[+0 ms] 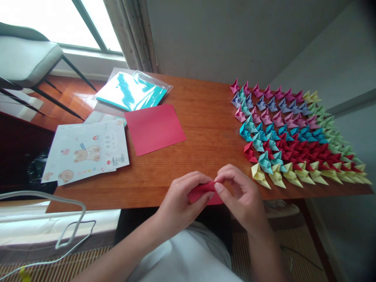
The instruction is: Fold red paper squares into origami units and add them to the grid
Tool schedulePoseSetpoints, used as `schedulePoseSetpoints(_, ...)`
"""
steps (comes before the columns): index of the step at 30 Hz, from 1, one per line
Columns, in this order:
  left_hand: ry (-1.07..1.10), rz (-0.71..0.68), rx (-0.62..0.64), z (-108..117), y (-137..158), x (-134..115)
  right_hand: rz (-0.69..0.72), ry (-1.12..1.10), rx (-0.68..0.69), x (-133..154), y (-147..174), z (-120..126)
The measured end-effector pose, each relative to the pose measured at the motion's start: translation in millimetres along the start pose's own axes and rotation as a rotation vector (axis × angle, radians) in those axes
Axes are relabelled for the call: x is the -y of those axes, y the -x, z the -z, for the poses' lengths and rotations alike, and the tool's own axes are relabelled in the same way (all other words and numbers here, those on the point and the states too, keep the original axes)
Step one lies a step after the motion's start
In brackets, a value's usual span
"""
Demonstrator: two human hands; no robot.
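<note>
At the table's front edge I hold a folded piece of red paper [202, 190] between both hands. My left hand [183, 196] is closed around its left part, with the thumb on the near side and the fingers behind. My right hand [241, 196] pinches the upper right corner between thumb and fingertips. The fingers hide much of the folds. Flat sheets of red paper [155, 129] lie farther off to the left. To the right stand many folded paper pieces in rows, among them yellow ones [277, 176] and red ones [250, 152] near my right hand.
Bear-printed packets [91, 149] lie at the table's left end, partly over its edge. A clear pack of teal paper [135, 92] is behind them. A white cable [79, 207] loops at lower left. A chair [29, 58] stands by the window. A wall borders the wooden table [202, 117].
</note>
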State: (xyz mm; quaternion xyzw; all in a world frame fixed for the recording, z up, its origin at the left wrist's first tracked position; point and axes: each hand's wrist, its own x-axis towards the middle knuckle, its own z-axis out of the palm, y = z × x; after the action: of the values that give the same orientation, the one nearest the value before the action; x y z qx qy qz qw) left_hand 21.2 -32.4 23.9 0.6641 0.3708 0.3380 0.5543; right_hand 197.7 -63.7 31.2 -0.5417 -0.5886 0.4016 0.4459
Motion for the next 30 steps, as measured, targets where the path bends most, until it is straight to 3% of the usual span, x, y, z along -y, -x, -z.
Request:
schedulePoseSetpoints(6, -0.001, 0.022, 0.002, -1, -1, 0, -0.041, 0.009, -0.017, 6, -3, -1)
schedulePoseSetpoints(11, -0.073, 0.142, -0.027, 0, -1, 5, -0.132, -0.043, -0.070, 3, -5, -3)
schedulePoseSetpoints(19, 0.210, 0.330, -0.119, 3, -4, 15, -0.313, -0.120, 0.033, -7, -1, -2)
schedulePoseSetpoints(22, 0.212, 0.337, -0.088, 5, -5, 18, -0.307, -0.081, 0.091, -14, 1, -2)
schedulePoseSetpoints(30, 0.220, 0.336, 0.017, 13, -7, 26, -0.250, -0.009, 0.072, -21, -4, -2)
